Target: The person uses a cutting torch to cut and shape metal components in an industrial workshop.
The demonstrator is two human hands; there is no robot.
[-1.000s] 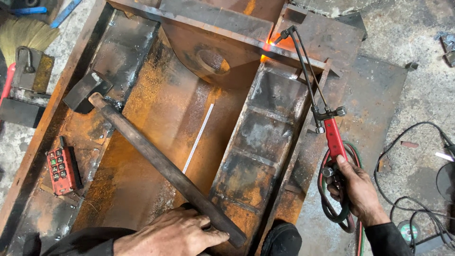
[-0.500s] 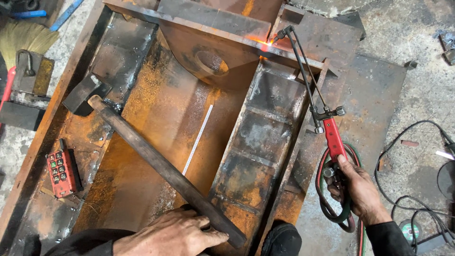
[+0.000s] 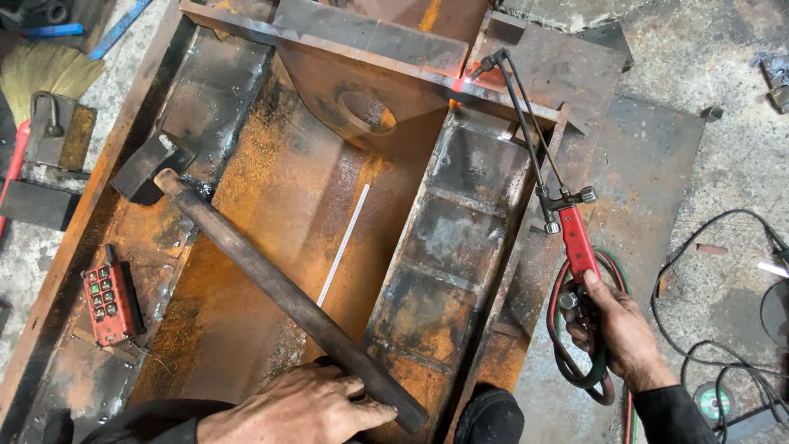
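red torch handle (image 3: 579,244), orange-rusted steel plate (image 3: 271,214), red remote (image 3: 108,304)
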